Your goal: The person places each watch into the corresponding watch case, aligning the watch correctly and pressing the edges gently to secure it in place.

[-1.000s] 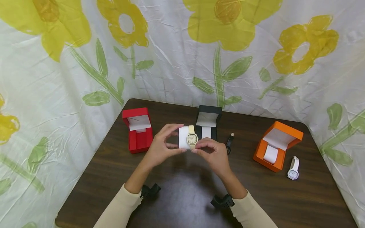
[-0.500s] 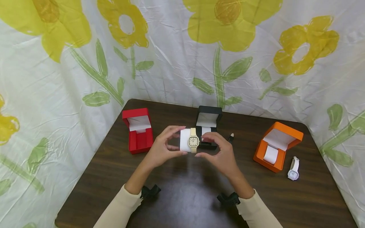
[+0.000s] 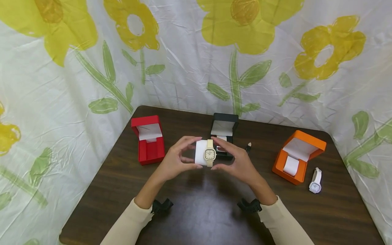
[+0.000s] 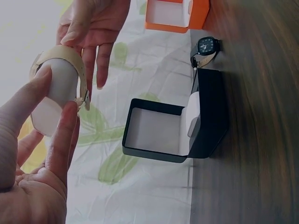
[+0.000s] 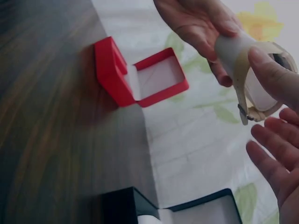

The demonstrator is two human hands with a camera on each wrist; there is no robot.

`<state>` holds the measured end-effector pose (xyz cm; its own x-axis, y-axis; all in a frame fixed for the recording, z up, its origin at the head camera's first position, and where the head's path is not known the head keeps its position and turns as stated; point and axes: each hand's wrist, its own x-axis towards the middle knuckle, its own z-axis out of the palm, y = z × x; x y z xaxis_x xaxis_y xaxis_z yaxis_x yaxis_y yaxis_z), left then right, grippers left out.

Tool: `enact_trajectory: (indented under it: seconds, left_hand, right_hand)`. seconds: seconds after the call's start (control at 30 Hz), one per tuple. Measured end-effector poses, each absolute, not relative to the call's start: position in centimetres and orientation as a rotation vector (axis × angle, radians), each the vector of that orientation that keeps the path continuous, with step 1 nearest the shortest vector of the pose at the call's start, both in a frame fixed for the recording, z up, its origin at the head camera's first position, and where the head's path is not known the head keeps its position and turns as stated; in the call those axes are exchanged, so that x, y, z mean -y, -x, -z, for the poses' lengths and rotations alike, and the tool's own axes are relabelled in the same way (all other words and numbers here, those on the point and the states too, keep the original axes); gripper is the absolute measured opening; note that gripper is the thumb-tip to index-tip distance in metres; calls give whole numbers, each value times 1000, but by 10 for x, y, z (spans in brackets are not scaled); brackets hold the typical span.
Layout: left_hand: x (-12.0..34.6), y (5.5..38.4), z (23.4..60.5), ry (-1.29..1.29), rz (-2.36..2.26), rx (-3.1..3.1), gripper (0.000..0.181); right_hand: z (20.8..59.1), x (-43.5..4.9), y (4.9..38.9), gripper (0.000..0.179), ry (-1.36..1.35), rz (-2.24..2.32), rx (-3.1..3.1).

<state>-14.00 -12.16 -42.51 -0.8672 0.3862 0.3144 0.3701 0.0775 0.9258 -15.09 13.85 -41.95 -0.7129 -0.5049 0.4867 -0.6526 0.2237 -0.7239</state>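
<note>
My left hand (image 3: 173, 159) grips a white watch cushion (image 3: 200, 153) between thumb and fingers, above the table's middle. A cream watch (image 3: 209, 154) with a squarish dial is wrapped round the cushion's right end, its face toward the head camera. In the right wrist view, the strap's buckle (image 5: 245, 112) hangs on the underside. My right hand (image 3: 240, 164) is at the watch's right side. Its thumb (image 5: 266, 58) lies on the strap, while the other fingers are spread and loosely extended near the buckle.
Behind the hands stands an open black watch box (image 3: 225, 128) with a white cushion. An open red box (image 3: 150, 149) is at left. An orange box (image 3: 292, 170) with a white cushion is at right, beside a white watch (image 3: 315, 182). A black watch (image 4: 205, 49) lies near the black box.
My right fingers have let go of the lower strap and spread wider, with the hand shifting right. The cushion and watch have moved slightly right and toward me in the left hand.
</note>
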Motion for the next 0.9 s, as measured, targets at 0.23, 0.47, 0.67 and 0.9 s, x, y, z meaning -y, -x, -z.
enact_trajectory:
  seconds: [0.23, 0.47, 0.67, 0.9]
  left_hand:
    - [119, 140, 425, -821, -1982, -2255, 84]
    - [116, 138, 423, -834, -1991, -2236, 85]
    - [114, 139, 425, -894, -1993, -2234, 88]
    - [110, 137, 428, -937, -1999, -2242, 90]
  right_hand:
    - [423, -144, 150, 95, -1116, -1485, 2344]
    - [421, -148, 148, 94, -1110, -1462, 2353]
    - [421, -146, 145, 93, -1115, -1485, 2347]
    - [419, -142, 143, 92, -1105, -1513, 2324]
